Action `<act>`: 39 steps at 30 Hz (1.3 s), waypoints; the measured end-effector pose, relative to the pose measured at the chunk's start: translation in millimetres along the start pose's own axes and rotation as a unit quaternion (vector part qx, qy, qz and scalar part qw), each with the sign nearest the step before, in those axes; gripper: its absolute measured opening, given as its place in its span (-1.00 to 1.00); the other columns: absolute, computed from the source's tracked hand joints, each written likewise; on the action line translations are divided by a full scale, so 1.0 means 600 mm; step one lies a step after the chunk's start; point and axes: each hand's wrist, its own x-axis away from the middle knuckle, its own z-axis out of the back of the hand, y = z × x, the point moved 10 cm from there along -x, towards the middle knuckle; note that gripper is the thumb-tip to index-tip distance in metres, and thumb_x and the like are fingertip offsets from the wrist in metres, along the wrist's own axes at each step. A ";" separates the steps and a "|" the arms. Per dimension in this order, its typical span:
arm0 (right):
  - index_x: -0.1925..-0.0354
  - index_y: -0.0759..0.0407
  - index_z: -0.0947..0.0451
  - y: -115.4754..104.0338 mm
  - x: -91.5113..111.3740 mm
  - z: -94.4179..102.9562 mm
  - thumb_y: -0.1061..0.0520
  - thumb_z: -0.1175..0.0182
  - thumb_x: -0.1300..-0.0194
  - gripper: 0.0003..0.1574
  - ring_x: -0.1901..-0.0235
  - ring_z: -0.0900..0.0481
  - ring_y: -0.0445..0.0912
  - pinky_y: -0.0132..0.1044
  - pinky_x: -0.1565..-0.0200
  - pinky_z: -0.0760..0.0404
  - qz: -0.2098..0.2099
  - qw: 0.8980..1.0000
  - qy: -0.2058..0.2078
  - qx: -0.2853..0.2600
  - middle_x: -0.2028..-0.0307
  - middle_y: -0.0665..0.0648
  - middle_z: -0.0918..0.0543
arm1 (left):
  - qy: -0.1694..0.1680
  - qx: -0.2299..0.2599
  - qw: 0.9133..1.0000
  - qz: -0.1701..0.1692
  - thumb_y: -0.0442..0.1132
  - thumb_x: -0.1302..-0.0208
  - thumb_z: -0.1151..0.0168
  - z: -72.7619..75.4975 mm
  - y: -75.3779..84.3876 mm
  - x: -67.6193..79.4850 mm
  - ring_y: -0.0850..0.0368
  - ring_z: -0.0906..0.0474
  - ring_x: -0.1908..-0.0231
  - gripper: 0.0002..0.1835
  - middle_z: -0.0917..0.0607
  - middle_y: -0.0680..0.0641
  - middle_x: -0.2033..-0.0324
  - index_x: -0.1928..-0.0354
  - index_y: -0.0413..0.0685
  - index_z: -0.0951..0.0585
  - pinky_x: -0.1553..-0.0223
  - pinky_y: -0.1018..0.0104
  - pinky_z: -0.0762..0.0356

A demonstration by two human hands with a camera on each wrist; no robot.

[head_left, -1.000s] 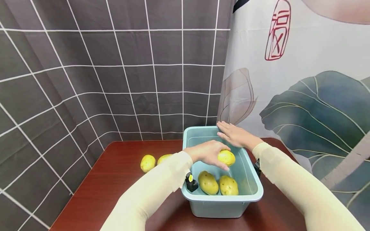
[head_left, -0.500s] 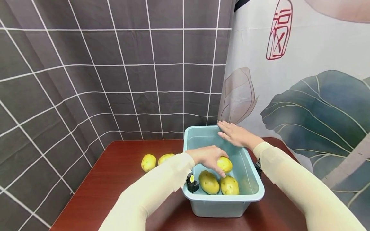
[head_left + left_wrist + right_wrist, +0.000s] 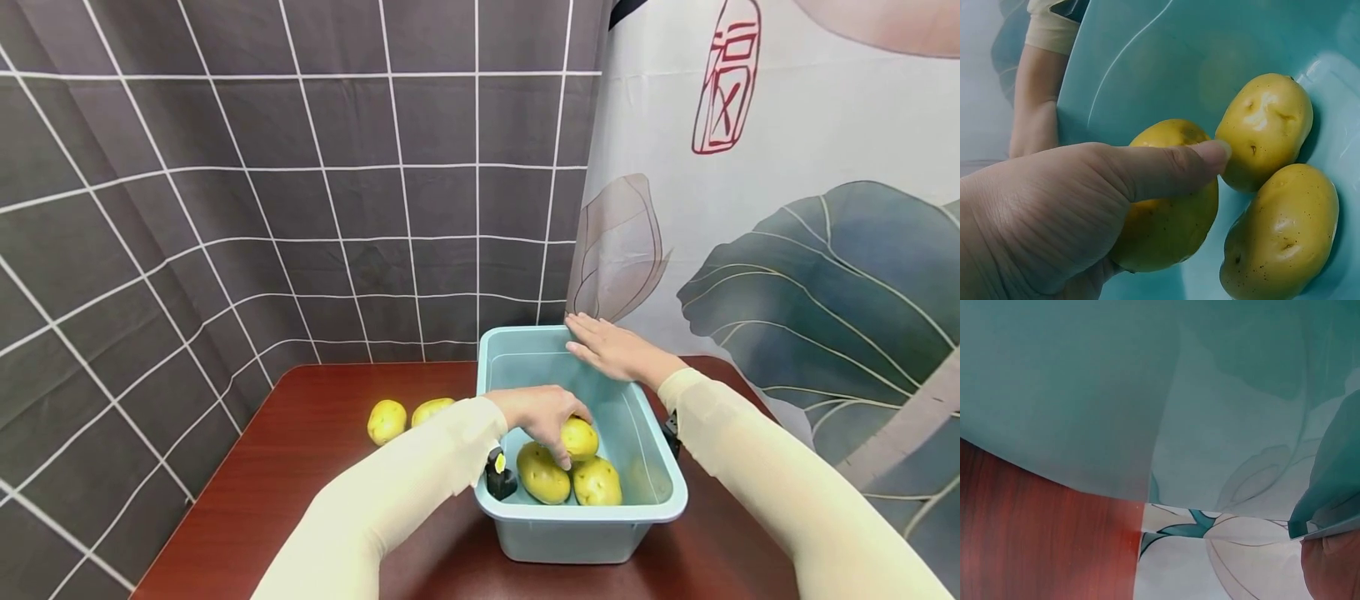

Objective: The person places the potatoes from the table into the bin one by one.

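Observation:
Inside the pale blue plastic tub [image 3: 577,514], my left hand [image 3: 542,415] grips a yellow potato [image 3: 580,439], thumb across its near side. In the left wrist view the held potato [image 3: 1169,231] is low in the tub, close beside two more potatoes. Those two, one potato [image 3: 542,473] on the left and another potato [image 3: 596,482] on the right, lie at the tub's near end. My right hand [image 3: 617,350] rests with straight fingers on the tub's far right rim. Most of that hand is hidden in the right wrist view, behind the tub wall [image 3: 1116,412].
Two potatoes lie on the dark red table [image 3: 300,467] left of the tub: one round potato [image 3: 387,422] and one potato [image 3: 431,411] partly behind my left sleeve. A grey grid curtain [image 3: 360,208] and a white printed curtain [image 3: 645,125] hang behind the table.
My left hand has lowered the potato deeper into the tub, towards the near end and the two potatoes there. The right hand has stayed on the rim.

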 end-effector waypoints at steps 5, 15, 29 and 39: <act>-0.47 0.29 0.03 -0.007 0.001 0.004 -0.21 0.27 -0.53 -0.18 -0.44 0.07 0.18 0.12 -0.37 0.06 0.015 1.000 0.008 0.004 -0.45 0.28 -0.04 | -0.012 0.002 1.000 0.002 0.06 0.15 -0.58 -0.003 0.001 0.001 0.33 -0.45 0.10 -0.20 -0.59 0.18 0.02 -0.23 0.16 -0.52 0.06 0.49 -0.39; -0.48 0.28 0.04 -0.009 0.002 0.007 -0.21 0.26 -0.53 -0.18 -0.44 0.06 0.19 0.13 -0.36 0.04 0.011 1.000 0.008 0.002 -0.46 0.28 -0.04 | -0.030 0.005 0.999 -0.030 -0.06 0.12 -0.59 -0.009 0.011 0.001 0.34 -0.43 0.06 -0.23 -0.59 0.23 -0.03 -0.24 0.22 -0.52 0.02 0.52 -0.34; -0.48 0.26 0.05 -0.007 0.000 0.002 -0.21 0.27 -0.53 -0.19 -0.44 0.07 0.18 0.12 -0.37 0.06 0.012 1.000 0.011 0.003 -0.45 0.29 -0.05 | -0.034 0.027 0.999 -0.031 -0.12 0.07 -0.57 -0.012 0.012 0.003 0.37 -0.43 -0.03 -0.26 -0.58 0.23 -0.08 -0.24 0.23 -0.52 -0.07 0.54 -0.30; -0.49 0.22 0.08 -0.002 -0.001 -0.002 -0.23 0.28 -0.53 -0.18 -0.45 0.10 0.15 0.10 -0.38 0.09 0.002 1.000 -0.002 0.000 -0.47 0.26 -0.01 | -0.016 0.034 0.999 -0.021 -0.06 0.04 -0.54 -0.001 0.009 0.003 0.33 -0.43 -0.09 -0.28 -0.54 0.26 -0.12 -0.25 0.23 -0.51 -0.10 0.50 -0.32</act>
